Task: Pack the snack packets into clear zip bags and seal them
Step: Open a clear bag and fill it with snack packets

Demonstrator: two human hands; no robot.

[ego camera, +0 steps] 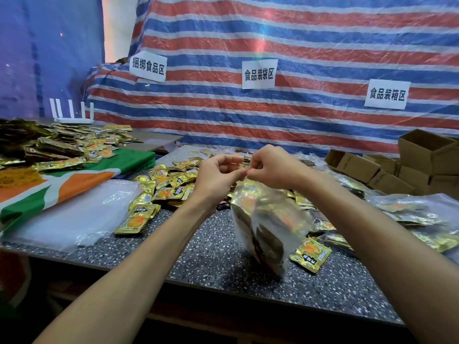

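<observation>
Left hand [218, 172] & right hand [270, 167] are both pinching the top edge of a clear plastic zip bag [285, 244] stuffed w/ shiny gold foil snack packets [248, 192], over the dark speckled stone table [211, 254]. Loose gold packets [171, 180] are lying behind, brown cardboard boxes [422, 155] sitting far right.

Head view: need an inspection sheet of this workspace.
Surface: speckled dark table, bare near the front edge.
Job's things: filled zip bag held up by its top edge; loose snack packets behind it; empty clear bags at left; packed bags at right.
Clutter: rubber bands, green-orange cloth, cardboard boxes.
Grippers: left hand and right hand both pinch the zip bag's top edge.
Cables: nothing seen.
Surroundings: striped tarp with paper signs; white router.
</observation>
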